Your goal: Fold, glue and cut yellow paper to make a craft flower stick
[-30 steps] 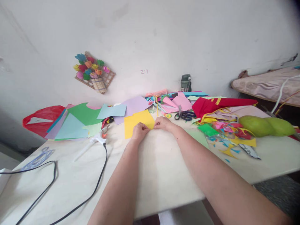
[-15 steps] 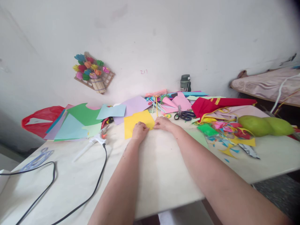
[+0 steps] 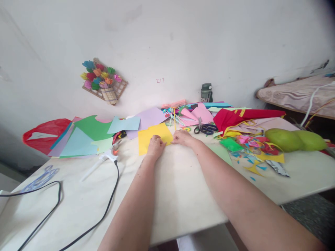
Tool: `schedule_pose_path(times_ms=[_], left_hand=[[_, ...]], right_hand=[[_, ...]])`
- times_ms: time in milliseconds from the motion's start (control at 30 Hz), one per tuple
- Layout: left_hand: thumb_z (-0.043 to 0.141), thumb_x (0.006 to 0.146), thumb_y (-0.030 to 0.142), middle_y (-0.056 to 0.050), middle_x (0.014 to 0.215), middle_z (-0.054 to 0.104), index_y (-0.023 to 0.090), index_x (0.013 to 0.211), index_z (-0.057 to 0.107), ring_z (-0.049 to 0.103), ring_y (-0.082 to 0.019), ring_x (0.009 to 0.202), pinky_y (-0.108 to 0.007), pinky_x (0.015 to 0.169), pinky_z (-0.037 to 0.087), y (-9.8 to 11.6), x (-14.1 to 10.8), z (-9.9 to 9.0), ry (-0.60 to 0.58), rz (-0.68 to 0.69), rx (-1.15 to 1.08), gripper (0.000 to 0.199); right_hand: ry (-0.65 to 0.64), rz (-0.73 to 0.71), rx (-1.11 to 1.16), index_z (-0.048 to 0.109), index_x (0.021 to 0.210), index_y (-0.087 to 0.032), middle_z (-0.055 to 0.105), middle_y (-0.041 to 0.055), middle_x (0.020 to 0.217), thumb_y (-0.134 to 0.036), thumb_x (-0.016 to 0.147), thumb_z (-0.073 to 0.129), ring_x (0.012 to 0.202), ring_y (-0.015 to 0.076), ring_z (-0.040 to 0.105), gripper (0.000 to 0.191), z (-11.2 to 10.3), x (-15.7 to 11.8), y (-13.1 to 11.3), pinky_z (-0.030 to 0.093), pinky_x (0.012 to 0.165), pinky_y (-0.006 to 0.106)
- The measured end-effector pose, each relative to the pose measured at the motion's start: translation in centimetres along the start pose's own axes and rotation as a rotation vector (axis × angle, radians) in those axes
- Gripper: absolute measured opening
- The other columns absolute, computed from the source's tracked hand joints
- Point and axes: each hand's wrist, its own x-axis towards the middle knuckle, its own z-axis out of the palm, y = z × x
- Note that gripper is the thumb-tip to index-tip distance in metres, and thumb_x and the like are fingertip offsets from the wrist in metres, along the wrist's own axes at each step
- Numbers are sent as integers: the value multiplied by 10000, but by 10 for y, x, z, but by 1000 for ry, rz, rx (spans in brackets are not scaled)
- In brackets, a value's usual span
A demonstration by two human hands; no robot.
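Observation:
Yellow paper [image 3: 146,137] lies on the pale tabletop in front of me, under and between my hands. My left hand [image 3: 156,146] has its fingers curled together on the paper's near edge. At the near right corner of the sheet, my right hand [image 3: 183,138] pinches the paper with closed fingers. The fingertips of both hands come close together, and the bit between them is too small to make out. Just right of my right hand lie dark-handled scissors [image 3: 205,129]. Behind the sheet sits light purple paper [image 3: 149,118].
On the left rest a white glue gun [image 3: 106,156] with a black cord [image 3: 115,195] and coloured sheets [image 3: 81,143]. To the right are paper scraps [image 3: 253,141], a green packet [image 3: 231,144], red cloth [image 3: 243,116] and green fruits [image 3: 282,139]. A bottle [image 3: 206,92] stands by the wall.
Both hands stay in nearly the same place on the yellow paper. The whole view has shifted very slightly; nothing else has visibly moved.

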Motion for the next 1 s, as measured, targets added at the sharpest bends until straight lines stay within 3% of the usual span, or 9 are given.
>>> schedule_pose_path(times_ms=[400,567,700,867,1000], left_hand=[[439,776,331,-86,1117,492,164,727,586,401,-233,1047,-346,896,343,9,-3,-6,-57,-52,136,227],[469,752,341,-87,1071,517,175,718,586,411,-243,1024,-347,865,351,13,-4,-7,-12,-74,179,206],[529,711,368,-77,1023,543,200,781,582,404,-267,1021,-378,836,351,15,-5,-9,54,-110,212,190],[558,701,326,-43,1118,530,245,918,573,328,-279,1137,-404,908,294,17,-5,-7,90,-80,216,232],[532,723,332,-41,1256,451,236,987,563,196,-296,1250,-444,1000,175,14,-4,-3,71,-99,232,283]], right_hand=[[10,27,-18,633,697,-200,602,62,964,-457,706,573,954,219,511,263,-1,0,0,324,821,319],[-12,131,8,642,676,-209,604,72,938,-514,653,592,924,233,520,309,-1,2,-1,335,814,341],[-17,184,-19,650,677,-208,558,100,1002,-580,619,583,1016,276,452,382,-3,1,-3,322,836,375],[43,285,-25,617,891,-191,456,126,1149,-650,544,591,1107,292,373,576,-1,0,-1,280,901,395],[-8,290,17,470,1164,-240,203,81,1385,-602,580,601,1271,300,132,700,1,1,1,149,990,438]])
